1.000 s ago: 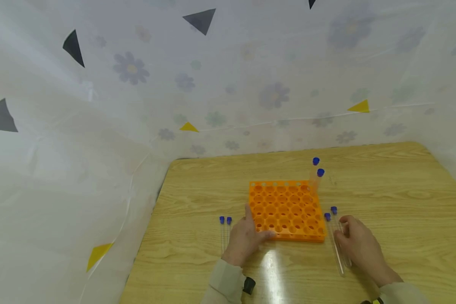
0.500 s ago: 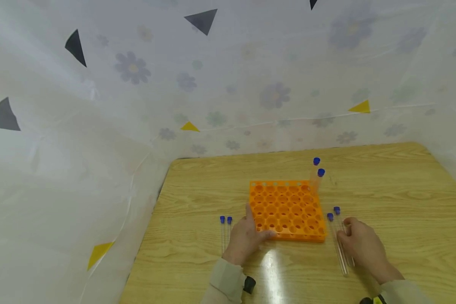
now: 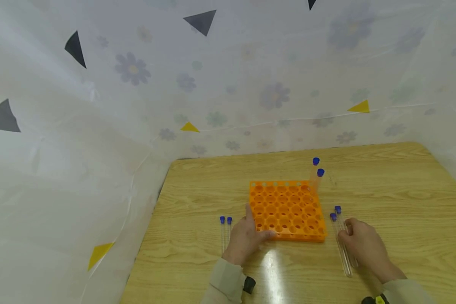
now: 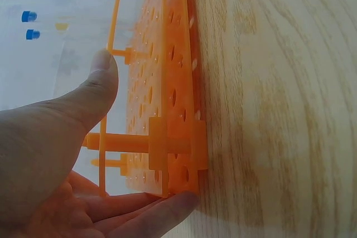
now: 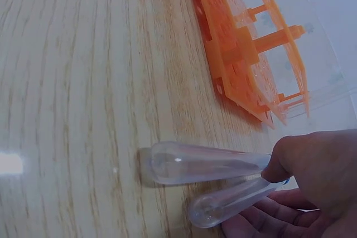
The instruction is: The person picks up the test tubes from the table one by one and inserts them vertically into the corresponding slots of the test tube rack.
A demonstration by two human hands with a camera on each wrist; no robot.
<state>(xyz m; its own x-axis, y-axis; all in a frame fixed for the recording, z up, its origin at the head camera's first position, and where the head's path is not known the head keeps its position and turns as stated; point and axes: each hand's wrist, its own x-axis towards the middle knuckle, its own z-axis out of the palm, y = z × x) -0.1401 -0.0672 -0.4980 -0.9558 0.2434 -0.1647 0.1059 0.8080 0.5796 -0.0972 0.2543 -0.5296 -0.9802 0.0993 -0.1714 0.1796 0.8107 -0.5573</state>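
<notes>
An orange test tube rack [image 3: 286,211] stands mid-table. My left hand [image 3: 244,237] grips its near left corner, thumb along the front and fingers down the left side. To the rack's right, two clear test tubes with blue caps lie side by side; one tube [image 5: 209,163] is nearer the rack, the other tube [image 5: 228,202] nearer my fingers. My right hand [image 3: 366,247] pinches at these tubes between thumb [image 5: 281,160] and fingers; how firmly each is held is partly hidden. Two more capped tubes [image 3: 317,179] stand upright at the rack's far right corner.
Left of the rack lie two more blue-capped tubes [image 3: 223,232], their lower ends behind my left hand. The wooden table [image 3: 190,194] is bounded behind and at the sides by a pale flowered curtain [image 3: 251,84].
The two tubes at my right hand have slid slightly rightward, the nearer-rack one closing in on the other. My right hand has shifted a little right. Left hand and rack stay put.
</notes>
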